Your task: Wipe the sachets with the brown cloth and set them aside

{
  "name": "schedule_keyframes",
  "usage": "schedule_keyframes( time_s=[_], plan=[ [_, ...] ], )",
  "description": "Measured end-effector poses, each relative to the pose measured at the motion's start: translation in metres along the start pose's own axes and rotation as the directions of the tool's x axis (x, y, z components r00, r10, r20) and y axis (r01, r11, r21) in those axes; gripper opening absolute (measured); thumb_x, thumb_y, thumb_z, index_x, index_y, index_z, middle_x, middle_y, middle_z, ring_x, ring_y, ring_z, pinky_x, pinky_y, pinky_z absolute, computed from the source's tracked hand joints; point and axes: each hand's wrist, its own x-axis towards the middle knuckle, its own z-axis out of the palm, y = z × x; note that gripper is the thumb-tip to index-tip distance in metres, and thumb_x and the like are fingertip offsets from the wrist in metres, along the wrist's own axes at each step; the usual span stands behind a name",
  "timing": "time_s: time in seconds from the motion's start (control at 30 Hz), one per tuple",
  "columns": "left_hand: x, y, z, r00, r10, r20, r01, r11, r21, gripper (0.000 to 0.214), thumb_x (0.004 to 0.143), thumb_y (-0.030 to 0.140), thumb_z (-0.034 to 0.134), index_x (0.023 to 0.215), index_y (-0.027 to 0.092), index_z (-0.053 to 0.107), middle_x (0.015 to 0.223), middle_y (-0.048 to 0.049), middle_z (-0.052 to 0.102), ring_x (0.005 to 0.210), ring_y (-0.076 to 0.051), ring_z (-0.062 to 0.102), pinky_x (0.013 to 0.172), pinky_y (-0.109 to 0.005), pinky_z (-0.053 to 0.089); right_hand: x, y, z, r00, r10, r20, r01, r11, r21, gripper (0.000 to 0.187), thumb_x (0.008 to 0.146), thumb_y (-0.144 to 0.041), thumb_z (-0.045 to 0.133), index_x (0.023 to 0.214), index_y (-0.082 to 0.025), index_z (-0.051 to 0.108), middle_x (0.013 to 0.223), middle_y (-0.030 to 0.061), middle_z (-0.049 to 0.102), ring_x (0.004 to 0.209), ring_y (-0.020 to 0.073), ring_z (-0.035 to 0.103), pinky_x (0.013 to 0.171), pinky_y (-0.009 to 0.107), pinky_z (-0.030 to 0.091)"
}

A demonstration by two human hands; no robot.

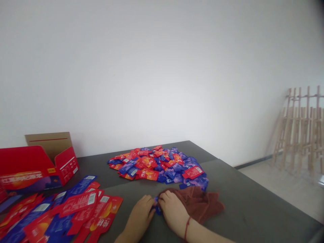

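Observation:
Both my hands rest on the dark grey table (248, 206) near its front edge. My left hand (140, 216) and my right hand (173, 212) meet with fingers curled, pinching a small blue packet (157, 208) between them. Only a sliver of the packet shows. My right hand lies against a crumpled dark red cloth (202, 202). A red string circles my right wrist. Just beyond the cloth lies a heap of several red and blue packets (159, 165).
At the left, several flat red and blue packets (63, 212) are spread along the front. An open red carton (35, 165) with a brown flap stands at the far left. Wooden easels (301, 131) lean on the white wall at right, off the table.

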Motion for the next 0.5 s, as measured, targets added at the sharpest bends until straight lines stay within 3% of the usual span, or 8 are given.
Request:
schedule_keyframes(
  time_s=[0.07,0.17,0.33,0.4,0.5],
  plan=[
    [-0.001,-0.009,0.008,0.998,-0.019,-0.056,0.016,0.998,-0.057,0.035,0.081,0.009,0.046,0.11,0.022,0.06,0.112,-0.0072,0.064,0.106,-0.024,0.056,0.095,-0.04,0.045,0.0,-0.006,-0.001,0.996,-0.088,0.022,0.088,0.996,0.011,0.023,0.09,-0.016,0.047,0.104,-0.016,0.065,0.104,0.0082,0.063,0.098,0.0234,0.051,0.082,0.035,0.04],
    [-0.004,-0.019,0.016,0.995,-0.045,-0.089,0.036,0.994,-0.102,0.052,0.079,0.009,0.044,0.13,0.021,0.05,0.125,-0.0097,0.059,0.115,-0.025,0.053,0.103,-0.045,0.04,-0.01,0.006,-0.009,0.986,-0.164,-0.008,0.164,0.982,0.095,0.024,0.086,-0.017,0.052,0.106,-0.02,0.064,0.109,0.0048,0.063,0.102,0.022,0.049,0.087,0.034,0.038],
    [-0.005,-0.017,0.012,0.996,-0.085,-0.04,0.081,0.992,-0.096,0.056,0.08,0.009,0.044,0.135,0.019,0.047,0.131,-0.0104,0.055,0.122,-0.024,0.049,0.106,-0.043,0.036,-0.019,0.043,-0.019,0.996,0.07,-0.05,-0.067,0.996,0.058,0.027,0.086,-0.015,0.047,0.108,-0.021,0.064,0.108,0.0046,0.064,0.1,0.0222,0.051,0.087,0.034,0.036],
    [-0.003,-0.016,0.01,0.997,-0.081,-0.015,0.079,0.992,-0.095,0.058,0.08,0.008,0.043,0.137,0.017,0.045,0.131,-0.0112,0.055,0.123,-0.024,0.048,0.107,-0.043,0.035,-0.013,0.042,-0.017,0.993,0.114,-0.029,-0.114,0.993,-0.009,0.026,0.087,-0.013,0.045,0.103,-0.018,0.065,0.103,0.0074,0.065,0.097,0.0236,0.052,0.084,0.035,0.037],
    [0.001,-0.021,0.015,0.998,-0.062,-0.003,0.061,0.992,-0.109,0.061,0.079,0.006,0.041,0.139,0.018,0.043,0.13,-0.0108,0.056,0.124,-0.024,0.047,0.107,-0.045,0.033,0.004,0.022,-0.008,0.995,0.098,-0.014,-0.099,0.993,-0.07,0.026,0.088,-0.011,0.043,0.099,-0.014,0.066,0.098,0.0117,0.065,0.095,0.0261,0.052,0.081,0.038,0.038]
  ],
)
